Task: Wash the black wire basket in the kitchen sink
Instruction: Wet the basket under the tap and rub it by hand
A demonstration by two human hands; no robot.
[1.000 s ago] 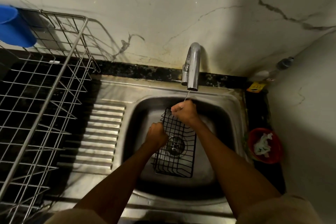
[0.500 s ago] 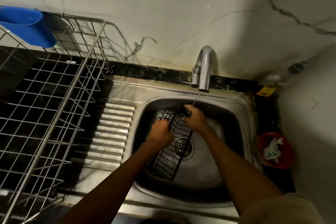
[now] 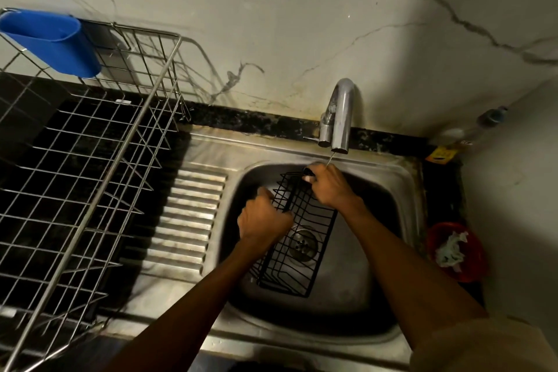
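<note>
The black wire basket (image 3: 297, 254) lies lengthwise in the steel sink (image 3: 371, 278), over the drain. My left hand (image 3: 262, 217) grips its left rim with curled fingers. My right hand (image 3: 329, 187) holds the far end of the basket, fingers curled round the wire and a small dark object I cannot identify. A thin stream of water falls from the chrome tap (image 3: 339, 118) onto my right hand.
A large steel wire dish rack (image 3: 90, 166) stands on the dark counter at the left, with a blue plastic cup (image 3: 57, 42) hung at its back. A ribbed drainboard (image 3: 188, 214) lies between rack and sink. A red bowl (image 3: 456, 251) holding white scraps sits right of the sink.
The basket has turned and tilted onto its side between my hands. My left hand shifted up along its rim. My view has swung to the left.
</note>
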